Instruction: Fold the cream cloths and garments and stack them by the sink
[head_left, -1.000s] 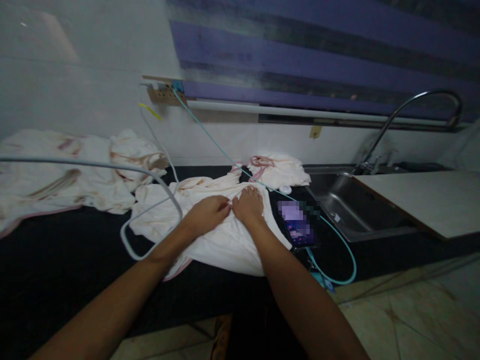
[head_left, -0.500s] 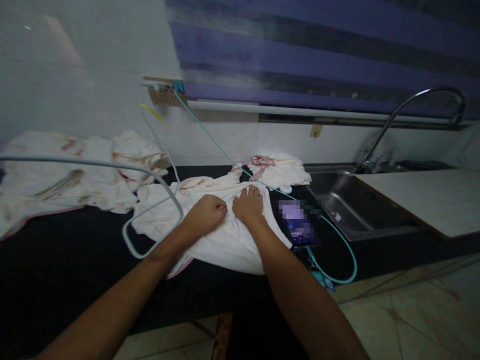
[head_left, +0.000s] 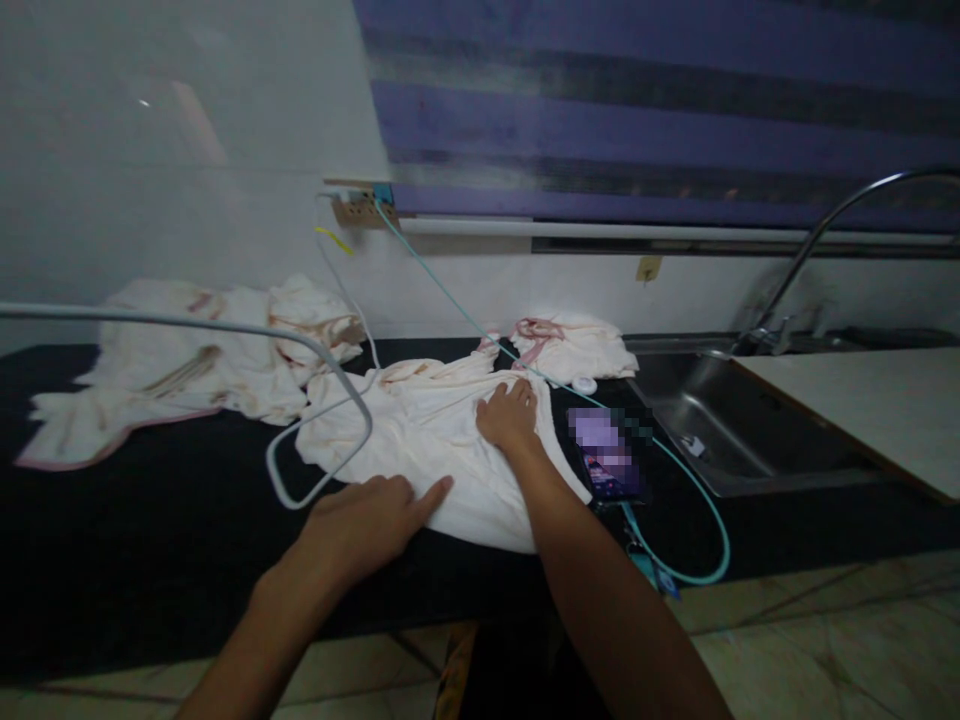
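A white cloth (head_left: 420,430) lies spread and wrinkled on the dark counter, with brownish marks along its far edge. My right hand (head_left: 508,415) rests on its right part, fingers apart and pressing down. At the cloth's near left edge is my left hand (head_left: 367,525), thumb stretched out to the right and apart from the fingers. The left fingers bend down and are partly hidden; nothing shows in them. A grey cable (head_left: 352,400) loops over the cloth's left side. Behind the cloth, a bunched white cloth with pink edging (head_left: 577,345) sits by the wall.
Stained white cloths (head_left: 225,350) lie heaped at the left. A phone (head_left: 607,460) with a teal cord (head_left: 720,530) is right of the cloth. Farther right are a steel sink (head_left: 720,410), a faucet (head_left: 787,270) and a pale board (head_left: 862,400). A socket strip (head_left: 365,208) hangs on the wall.
My left hand has gone from a closed fist on the middle of the cloth to its near left edge, thumb now extended. My right hand stays on the cloth. The view has shifted slightly left.
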